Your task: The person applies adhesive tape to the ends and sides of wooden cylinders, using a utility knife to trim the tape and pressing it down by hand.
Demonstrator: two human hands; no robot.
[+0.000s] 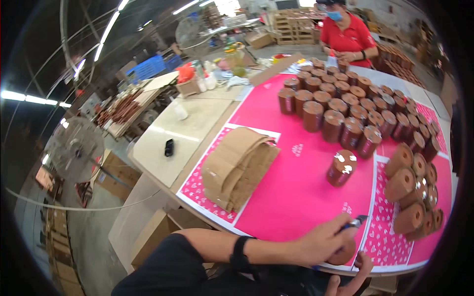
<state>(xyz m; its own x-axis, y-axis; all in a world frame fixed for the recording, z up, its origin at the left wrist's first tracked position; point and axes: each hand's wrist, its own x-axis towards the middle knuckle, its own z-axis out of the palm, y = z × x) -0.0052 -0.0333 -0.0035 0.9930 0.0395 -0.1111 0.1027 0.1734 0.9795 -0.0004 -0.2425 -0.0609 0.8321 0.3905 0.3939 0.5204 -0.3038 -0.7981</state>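
Left hand [318, 245] is clamping its fingers on a small dark tool [353, 223]; a brown cylinder [345, 253] is sitting just beneath, near the tabletop's [203, 114] close edge. A lone cylinder [341, 168] is standing beyond; upright cylinders [339, 104] are crowding the far side, a sideways stack [401, 185] the right. Folded brown paper [232, 165] is covering part of the pink sheet [296, 197]. Pale print on the sheet is showing too small to read. Right hand [354, 284] is running off the lower edge; cannot tell whether its fingers are gripping.
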